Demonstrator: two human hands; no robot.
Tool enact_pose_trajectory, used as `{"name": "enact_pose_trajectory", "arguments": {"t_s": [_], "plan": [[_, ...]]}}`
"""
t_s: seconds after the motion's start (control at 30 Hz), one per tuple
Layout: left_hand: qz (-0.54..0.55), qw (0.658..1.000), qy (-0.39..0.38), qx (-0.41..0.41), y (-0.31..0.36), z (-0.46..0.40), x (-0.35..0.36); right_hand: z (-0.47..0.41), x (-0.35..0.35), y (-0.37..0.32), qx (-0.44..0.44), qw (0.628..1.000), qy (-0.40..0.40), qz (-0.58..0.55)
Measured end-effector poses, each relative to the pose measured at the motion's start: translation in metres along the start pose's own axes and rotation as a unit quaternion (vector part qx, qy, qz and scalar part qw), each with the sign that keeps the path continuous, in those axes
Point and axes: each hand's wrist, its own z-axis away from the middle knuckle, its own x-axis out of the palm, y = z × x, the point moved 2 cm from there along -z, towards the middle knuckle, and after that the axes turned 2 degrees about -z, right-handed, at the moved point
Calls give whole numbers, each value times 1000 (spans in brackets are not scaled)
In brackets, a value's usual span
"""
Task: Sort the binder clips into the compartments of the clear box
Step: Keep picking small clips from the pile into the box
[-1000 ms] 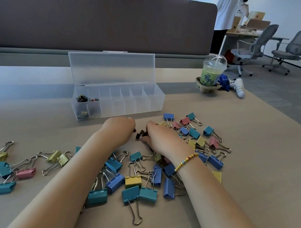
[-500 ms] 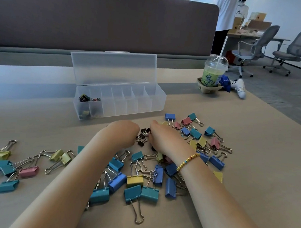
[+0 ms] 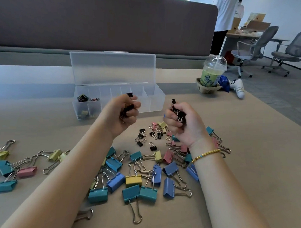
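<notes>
Binder clips: left hand [image 3: 124,110] and right hand [image 3: 180,119] each fisted on small black clips [image 3: 177,114], raised above the tabletop [image 3: 250,156] near the clear box [image 3: 157,100]. Risk: loose fistfuls spill or land in wrong compartments; more black ones lie below [image 3: 144,138].

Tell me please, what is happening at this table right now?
A person is sorting binder clips into a clear box with an open lid. The left hand and the right hand each grip a bunch of small black clips, raised above the table. A few black clips and many larger coloured clips lie loose. Only the box's leftmost compartments hold clips.
</notes>
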Motion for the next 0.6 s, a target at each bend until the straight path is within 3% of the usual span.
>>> {"name": "enact_pose_trajectory", "arguments": {"t_s": [0.07, 0.2, 0.33, 0.47, 0.53, 0.57, 0.6], "plan": [[71, 997, -12, 0, 1, 2, -3, -1, -4, 1, 0, 1000, 2, -15], [73, 997, 19, -17, 0, 1, -2, -2, -9, 2, 19, 998, 1, -57], [13, 996, 81, -31, -6, -5, -6, -6, -8, 6, 36, 998, 23, -39], [-61, 995, 71, -24, -7, -6, -7, -10, -11, 12, 68, 993, 96, 4], [-153, 986, 70, 3, -4, -5, -7, -10, -11, 12, 84, 991, 98, 42], [-260, 963, 71, 18, -3, -4, -7, -9, -11, 12, 91, 989, 94, 64], [-401, 913, 72, 31, -2, -4, -7, -9, -10, 12, 96, 986, 89, 101]]}}
